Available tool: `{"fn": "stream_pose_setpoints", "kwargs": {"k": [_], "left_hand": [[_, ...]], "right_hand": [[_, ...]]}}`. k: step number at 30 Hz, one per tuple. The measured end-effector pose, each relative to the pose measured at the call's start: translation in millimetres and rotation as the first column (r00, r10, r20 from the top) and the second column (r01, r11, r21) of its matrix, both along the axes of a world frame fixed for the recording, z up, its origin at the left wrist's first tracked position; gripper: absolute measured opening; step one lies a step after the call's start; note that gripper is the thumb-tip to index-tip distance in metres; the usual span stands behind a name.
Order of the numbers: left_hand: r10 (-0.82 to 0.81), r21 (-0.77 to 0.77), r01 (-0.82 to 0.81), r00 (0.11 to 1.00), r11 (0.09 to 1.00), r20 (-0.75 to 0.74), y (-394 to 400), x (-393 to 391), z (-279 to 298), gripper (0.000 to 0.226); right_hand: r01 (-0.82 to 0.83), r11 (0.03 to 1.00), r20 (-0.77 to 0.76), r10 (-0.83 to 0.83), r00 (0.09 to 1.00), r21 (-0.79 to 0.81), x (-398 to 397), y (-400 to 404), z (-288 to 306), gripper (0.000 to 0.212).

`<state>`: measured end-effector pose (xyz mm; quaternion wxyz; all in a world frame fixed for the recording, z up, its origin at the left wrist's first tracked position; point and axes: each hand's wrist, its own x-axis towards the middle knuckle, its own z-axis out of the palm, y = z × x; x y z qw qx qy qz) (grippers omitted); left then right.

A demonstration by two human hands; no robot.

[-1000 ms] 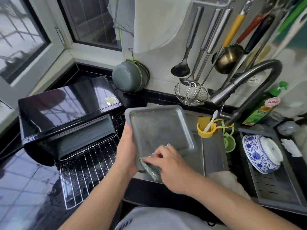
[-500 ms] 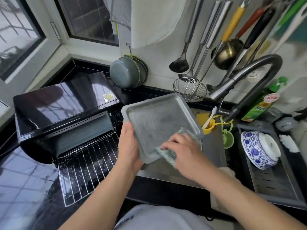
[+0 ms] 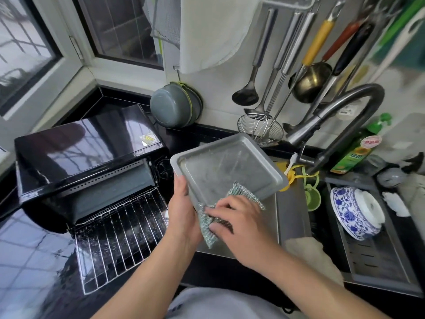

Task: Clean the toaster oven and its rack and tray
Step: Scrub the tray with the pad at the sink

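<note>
1. Toaster oven [image 3: 87,155]: on the worktop [image 3: 30,256], at the left, below the window corner.
2. Rack [image 3: 119,238]: lying on the worktop directly before the toaster oven.
3. Tray [image 3: 226,166]: tilted above the sink [image 3: 292,215], right of the toaster oven; left hand [image 3: 184,212] at its left edge, right hand [image 3: 241,224] at its near edge.
4. Scrubbing cloth [image 3: 209,222]: between the right hand and the tray's near edge.
5. Faucet [image 3: 340,125]: behind the sink, arching over it from the right.
6. Patterned bowl [image 3: 354,212]: in the drain basket [image 3: 377,261], right of the sink.
7. Ladles and strainer [image 3: 259,127]: hanging on the wall behind the sink.
8. Pot [image 3: 174,107]: hanging on the wall behind the toaster oven's right end.
</note>
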<state>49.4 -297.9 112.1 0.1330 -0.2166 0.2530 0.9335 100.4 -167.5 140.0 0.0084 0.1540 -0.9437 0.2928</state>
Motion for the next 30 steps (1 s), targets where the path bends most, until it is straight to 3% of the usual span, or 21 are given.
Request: {"fn": "stream_pose_setpoints", "kwargs": {"k": [6, 12, 17, 20, 25, 27, 30], "left_hand": [[-0.065, 0.098, 0.062, 0.998, 0.993, 0.025, 12.7, 17.4, 18.5, 0.061], [-0.052, 0.018, 0.053, 0.997, 0.998, -0.053, -4.8, 14.6, 23.7, 0.071], [-0.092, 0.025, 0.093, 0.993, 0.995, -0.07, -0.8, 13.8, 26.3, 0.071], [-0.168, 0.011, 0.169, 0.983, 0.986, -0.07, 2.9, 24.4, 24.9, 0.085], [-0.085, -0.024, 0.083, 0.991, 0.996, -0.101, -14.2, 14.3, 22.3, 0.075], [-0.1, -0.03, 0.098, 0.99, 0.995, -0.1, -16.0, 14.9, 23.2, 0.077], [-0.175, -0.039, 0.173, 0.983, 0.984, -0.053, -8.9, 24.1, 23.7, 0.084]], "right_hand": [[0.228, 0.966, 0.093, -0.218, 0.972, -0.123, -39.5, -23.5, 8.5, 0.027], [-0.036, 0.996, 0.245, 0.055, 0.968, -0.081, 4.5, 0.2, 26.8, 0.027], [0.109, 0.978, 0.091, -0.095, 0.991, -0.176, -37.8, -22.6, 18.6, 0.019], [0.191, 0.974, 0.073, -0.183, 0.98, -0.119, -68.9, -22.9, 13.0, 0.02], [-0.044, 0.994, 0.171, 0.06, 0.983, -0.098, -1.0, -19.9, 18.0, 0.032], [-0.054, 0.995, 0.103, 0.063, 0.993, -0.084, -7.7, -21.0, 14.6, 0.038], [0.032, 0.998, -0.007, -0.032, 0.999, 0.06, -51.9, -29.6, 10.2, 0.043]]}}
